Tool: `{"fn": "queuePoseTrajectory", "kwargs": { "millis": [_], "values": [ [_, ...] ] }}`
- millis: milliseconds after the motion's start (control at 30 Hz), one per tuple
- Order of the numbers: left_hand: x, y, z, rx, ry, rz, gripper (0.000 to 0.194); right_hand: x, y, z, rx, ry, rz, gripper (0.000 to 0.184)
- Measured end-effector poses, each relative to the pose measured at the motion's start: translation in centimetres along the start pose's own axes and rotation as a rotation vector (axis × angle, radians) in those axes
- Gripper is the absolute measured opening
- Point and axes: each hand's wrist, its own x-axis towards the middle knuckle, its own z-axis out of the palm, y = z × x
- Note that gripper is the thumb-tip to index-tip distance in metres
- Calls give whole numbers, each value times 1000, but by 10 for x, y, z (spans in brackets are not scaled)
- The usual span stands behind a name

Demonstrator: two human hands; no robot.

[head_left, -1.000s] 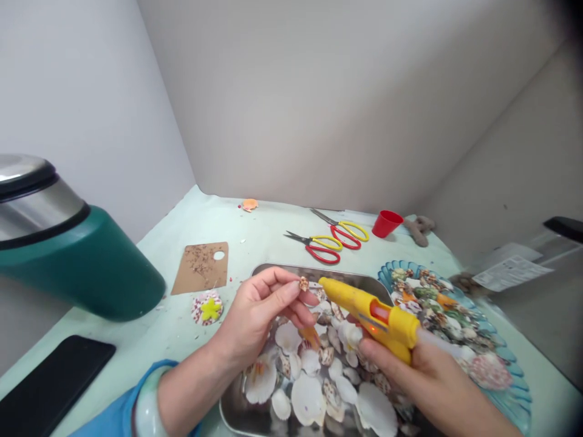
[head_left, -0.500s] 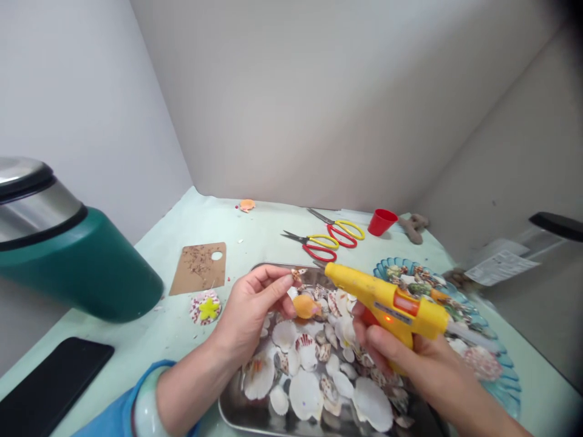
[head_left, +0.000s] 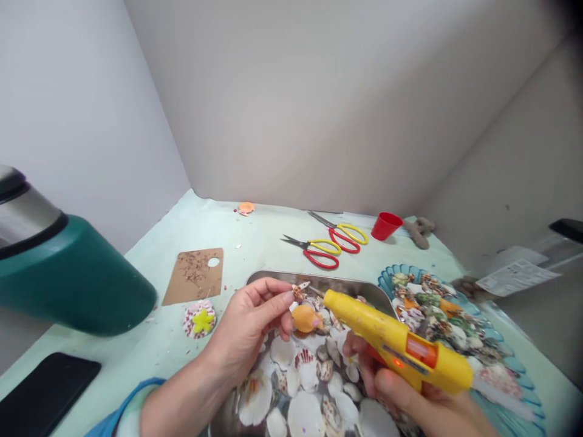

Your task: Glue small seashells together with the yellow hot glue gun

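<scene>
Between thumb and fingertips, my left hand (head_left: 248,321) pinches a small brown-and-white spotted shell (head_left: 299,291) above a metal tray (head_left: 371,291). My right hand (head_left: 396,388) grips a yellow glue gun (head_left: 387,331) with a lit orange light and a clear glue stick (head_left: 503,397) at its back. The gun's nozzle points left, very close to the spotted shell; whether they touch I cannot tell. Beneath both hands the tray holds many white and patterned shells (head_left: 306,413). An orange shell piece (head_left: 306,318) is just below my left fingertips.
Two scissors (head_left: 319,246) and a red cup (head_left: 386,226) lie beyond the tray. At right is a blue scalloped dish (head_left: 387,276) of shells. A green bottle (head_left: 86,279), a black phone (head_left: 43,388), brown card (head_left: 195,276) and a disc with a yellow star (head_left: 200,320) are on the left.
The glue gun's nozzle has come down level with the spotted shell and closer to it. Both hands sit slightly lower in view, and the whole view has shifted a little.
</scene>
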Motion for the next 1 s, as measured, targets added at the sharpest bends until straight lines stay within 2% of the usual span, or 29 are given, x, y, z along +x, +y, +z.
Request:
{"fn": "queuePoseTrajectory", "kwargs": {
  "millis": [100, 233, 433, 633, 800, 900, 1000],
  "values": [
    [-1, -1, -1, 43, 3, 17, 15, -2, 2, -1, -84, -14, 23, 32],
    [-2, -2, -1, 106, 24, 38, 15, -3, -3, 2, -170, 38, 41, 39],
    [-2, -1, 2, 167, 61, 63, 15, -1, -11, 6, -240, 202, -105, 37],
    [-1, -1, 4, 213, 87, 65, 15, 0, -12, 6, -258, 159, -223, 19],
    [-1, -1, 6, 227, 99, 67, 15, -1, -8, 5, -263, 180, -202, 23],
    [-1, -1, 5, 236, 100, 67, 14, -1, -10, 5, -251, 152, -231, 25],
    [-1, 0, 5, 244, 98, 67, 14, -1, -15, 6, -259, 179, -232, 26]
  ]
}}
